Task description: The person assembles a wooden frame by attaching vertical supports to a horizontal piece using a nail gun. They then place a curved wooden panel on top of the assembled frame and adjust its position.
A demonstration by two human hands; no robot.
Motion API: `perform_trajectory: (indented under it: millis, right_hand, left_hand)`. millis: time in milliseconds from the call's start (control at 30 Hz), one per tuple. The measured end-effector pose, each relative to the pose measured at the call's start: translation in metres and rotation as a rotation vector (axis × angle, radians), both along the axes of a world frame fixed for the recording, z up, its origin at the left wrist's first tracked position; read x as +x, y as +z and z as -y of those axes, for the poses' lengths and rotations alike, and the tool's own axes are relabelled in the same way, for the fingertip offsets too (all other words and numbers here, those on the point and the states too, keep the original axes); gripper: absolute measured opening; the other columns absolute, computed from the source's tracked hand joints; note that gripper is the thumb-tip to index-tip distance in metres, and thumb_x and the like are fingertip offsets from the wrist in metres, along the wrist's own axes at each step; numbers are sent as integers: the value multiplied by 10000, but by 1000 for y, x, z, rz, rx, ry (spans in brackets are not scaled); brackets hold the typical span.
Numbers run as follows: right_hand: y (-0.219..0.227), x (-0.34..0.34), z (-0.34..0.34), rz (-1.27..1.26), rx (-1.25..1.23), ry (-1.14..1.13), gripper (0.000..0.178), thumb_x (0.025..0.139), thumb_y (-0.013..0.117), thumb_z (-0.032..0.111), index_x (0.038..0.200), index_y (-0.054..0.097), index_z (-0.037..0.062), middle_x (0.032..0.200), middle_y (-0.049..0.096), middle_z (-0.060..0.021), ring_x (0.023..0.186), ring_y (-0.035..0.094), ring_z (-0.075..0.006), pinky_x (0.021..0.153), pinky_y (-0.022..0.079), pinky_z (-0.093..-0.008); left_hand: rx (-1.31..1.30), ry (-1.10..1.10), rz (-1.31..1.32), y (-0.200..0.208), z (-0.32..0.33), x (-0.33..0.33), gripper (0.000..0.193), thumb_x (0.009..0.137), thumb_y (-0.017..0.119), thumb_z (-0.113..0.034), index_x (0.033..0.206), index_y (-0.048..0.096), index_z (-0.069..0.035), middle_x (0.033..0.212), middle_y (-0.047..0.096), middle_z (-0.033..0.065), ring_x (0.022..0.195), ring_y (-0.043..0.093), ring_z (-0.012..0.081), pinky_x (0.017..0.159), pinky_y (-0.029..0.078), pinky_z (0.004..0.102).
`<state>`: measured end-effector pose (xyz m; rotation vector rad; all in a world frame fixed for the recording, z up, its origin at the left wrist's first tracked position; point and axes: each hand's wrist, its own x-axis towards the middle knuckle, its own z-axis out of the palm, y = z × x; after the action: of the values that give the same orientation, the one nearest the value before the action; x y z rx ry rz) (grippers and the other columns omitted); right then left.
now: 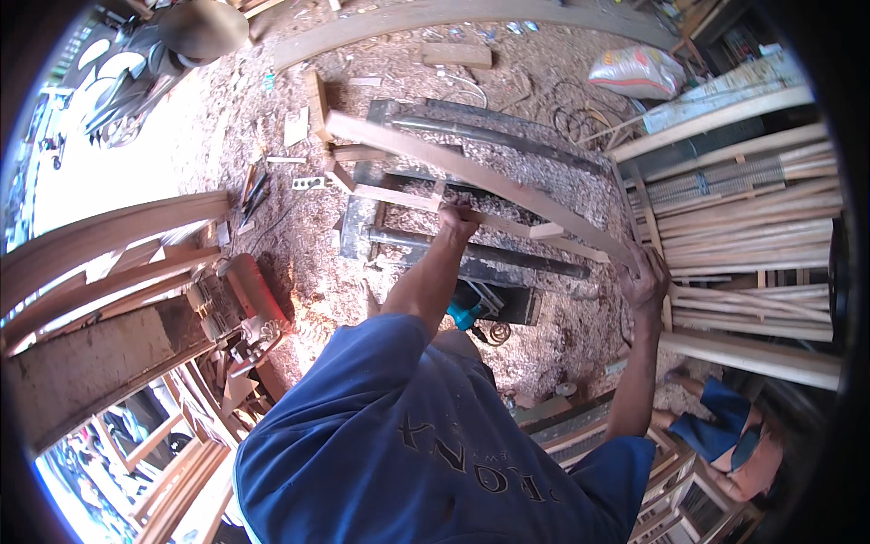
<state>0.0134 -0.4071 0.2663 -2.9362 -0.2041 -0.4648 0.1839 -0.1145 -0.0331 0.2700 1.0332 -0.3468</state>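
My right hand (643, 276) is closed round the near right end of a long pale wooden board (471, 172), which slants away to the far left. Below that board, my left hand (459, 218) is closed on a thinner wooden strip (507, 227). A short wooden block (546, 231) sits against this strip, right of my left hand. Both wooden pieces lie over a dark metal frame (489, 133) on the shavings. Close to my body is a teal power tool (467, 313) on a dark board. My left fingertips are partly hidden.
Stacked timber (734, 227) fills a rack on the right. A white sack (639, 72) lies far right. A red tank (251, 288) stands left, near large beams (118, 231). Another person (739, 440) is at the lower right. Wood shavings (308, 254) cover the floor.
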Motion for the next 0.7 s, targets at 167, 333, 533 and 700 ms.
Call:
perform_trajectory:
  millis: [167, 333, 533, 700]
  right_hand:
    - [-5, 46, -4, -4, -67, 172, 445, 780, 864, 265, 1159, 739, 66, 1011, 738, -130, 936, 710, -343, 796, 572, -418]
    - [-22, 64, -14, -96, 36, 207, 489, 776, 862, 268, 1207, 724, 83, 1000, 730, -120, 921, 699, -336, 799, 565, -416]
    - [-46, 60, -14, -160, 103, 211, 533, 795, 838, 224, 1290, 684, 99, 947, 667, -131, 913, 650, -337, 804, 531, -438]
    - [-58, 55, -11, -206, 137, 140, 582, 796, 821, 151, 1354, 657, 146, 1026, 692, -106, 978, 641, -297, 916, 523, -417]
  left_hand:
    - [-38, 30, 86, -16, 3, 0, 172, 1025, 404, -171, 926, 537, -127, 729, 506, 4, 687, 508, 170, 703, 481, 337]
    - [-86, -22, 161, -15, -1, -1, 214, 1016, 370, -172, 883, 531, -123, 677, 455, -21, 626, 445, 133, 627, 423, 285]
    - [-99, -6, 145, 13, -3, -3, 232, 1007, 365, -150, 954, 590, -124, 623, 386, -78, 492, 345, 86, 498, 350, 250]
    - [-12, -203, 97, 0, -16, -8, 325, 1031, 394, -332, 1128, 593, -94, 960, 537, 57, 914, 469, 226, 878, 397, 522]
